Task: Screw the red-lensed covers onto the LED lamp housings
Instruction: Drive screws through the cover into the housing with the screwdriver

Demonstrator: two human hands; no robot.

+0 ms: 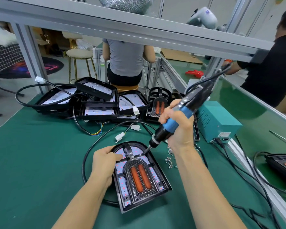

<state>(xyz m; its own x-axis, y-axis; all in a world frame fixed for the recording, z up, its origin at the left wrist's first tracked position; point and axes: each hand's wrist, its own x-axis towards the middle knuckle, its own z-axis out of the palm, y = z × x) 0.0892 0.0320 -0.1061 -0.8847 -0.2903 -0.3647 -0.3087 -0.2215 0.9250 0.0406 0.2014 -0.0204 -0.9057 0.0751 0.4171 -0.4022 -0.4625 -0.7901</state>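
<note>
An arch-shaped black LED lamp housing (163, 184) lies on the green mat in front of me, with a cover carrying two red lenses (140, 177) seated in it. My left hand (106, 161) rests on the housing's upper left edge, thumb on the cover. My right hand (177, 124) grips a blue and black electric screwdriver (185, 106). Its bit touches the cover's upper right rim. Loose screws (169, 160) lie scattered just right of the housing.
A pile of open housings (96, 100) with cables stands at the back, beside an upright covered lamp (157, 106). A teal power box (216, 121) sits right of my hand, another lamp (282, 166) far right. Two people work beyond.
</note>
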